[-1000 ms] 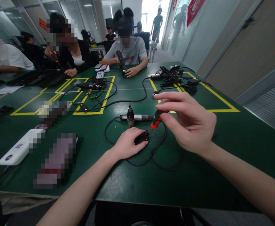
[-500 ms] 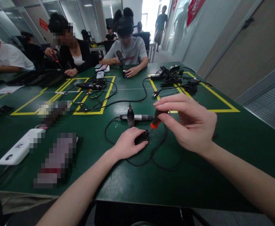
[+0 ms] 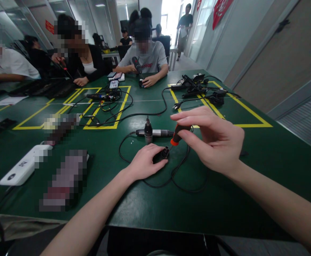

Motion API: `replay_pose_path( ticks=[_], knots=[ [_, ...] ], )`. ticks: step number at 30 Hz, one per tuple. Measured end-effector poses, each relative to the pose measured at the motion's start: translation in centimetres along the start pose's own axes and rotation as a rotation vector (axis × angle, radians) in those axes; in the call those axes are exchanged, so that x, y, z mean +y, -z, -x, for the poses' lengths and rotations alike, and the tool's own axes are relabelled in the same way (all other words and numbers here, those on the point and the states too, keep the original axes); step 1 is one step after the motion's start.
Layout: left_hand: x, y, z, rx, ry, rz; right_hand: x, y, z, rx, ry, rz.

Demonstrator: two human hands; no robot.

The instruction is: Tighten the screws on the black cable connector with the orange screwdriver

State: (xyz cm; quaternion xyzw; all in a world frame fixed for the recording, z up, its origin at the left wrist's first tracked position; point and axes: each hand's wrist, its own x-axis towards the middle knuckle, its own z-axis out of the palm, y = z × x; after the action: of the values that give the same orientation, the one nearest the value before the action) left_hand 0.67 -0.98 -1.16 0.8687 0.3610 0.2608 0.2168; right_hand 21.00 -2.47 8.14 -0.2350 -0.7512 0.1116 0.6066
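at far left a white flat device (image 3: 22, 170) is seen lying on the green surface (image 3: 112, 202), w/ two blurred-out items just to its right. further back, yellow tape lines (image 3: 102, 119) are laid out in rectangles & a tangle of black leads (image 3: 110, 97) is spread over them. co-workers are seated along the far edge, one w/ a hand (image 3: 149, 81) rested by a small dark item. nr the centre, the left hand (image 3: 144, 164) is closed, palm down, round a small black part (image 3: 164, 154), which is pinned to the surface; only the part's right end is shown past the fingertips. just behind it a short black connector (image 3: 148, 131) is stood upright against a silver-and-black barrel (image 3: 156, 133) laid flat on its side. a thin black cable (image 3: 119, 151) is looped on the surface around this spot & under both wrists. to the right, a screwdriver (image 3: 177, 132), black grip w/ orange collar, is gripped btwn thumb & fingertips of the right hand (image 3: 215, 142). it is held tilted, handle up & right, shaft slanted down-left, tip set at the top of the small black part. at the back right, a heap of black adapters & plugs (image 3: 198, 87) is piled inside another yellow rectangle.
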Motion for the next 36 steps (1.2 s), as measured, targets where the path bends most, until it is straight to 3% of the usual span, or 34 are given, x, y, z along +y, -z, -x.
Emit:
replay_pose_path(
  ticks=[9, 15, 24, 36],
  knots=[
    [0.06, 0.05, 0.01, -0.001, 0.001, -0.005, 0.01, 0.08, 0.17, -0.018, -0.014, -0.034],
    [-0.03, -0.04, 0.03, 0.007, -0.004, 0.004, -0.07, -0.09, -0.01, 0.042, -0.003, 0.016],
    [0.09, 0.13, -0.06, 0.0, 0.0, -0.001, 0.06, 0.14, 0.05, -0.039, -0.003, -0.025],
    [0.01, 0.05, 0.05, 0.008, -0.004, 0.001, -0.11, 0.16, -0.11, -0.005, 0.014, 0.003]
  ],
)
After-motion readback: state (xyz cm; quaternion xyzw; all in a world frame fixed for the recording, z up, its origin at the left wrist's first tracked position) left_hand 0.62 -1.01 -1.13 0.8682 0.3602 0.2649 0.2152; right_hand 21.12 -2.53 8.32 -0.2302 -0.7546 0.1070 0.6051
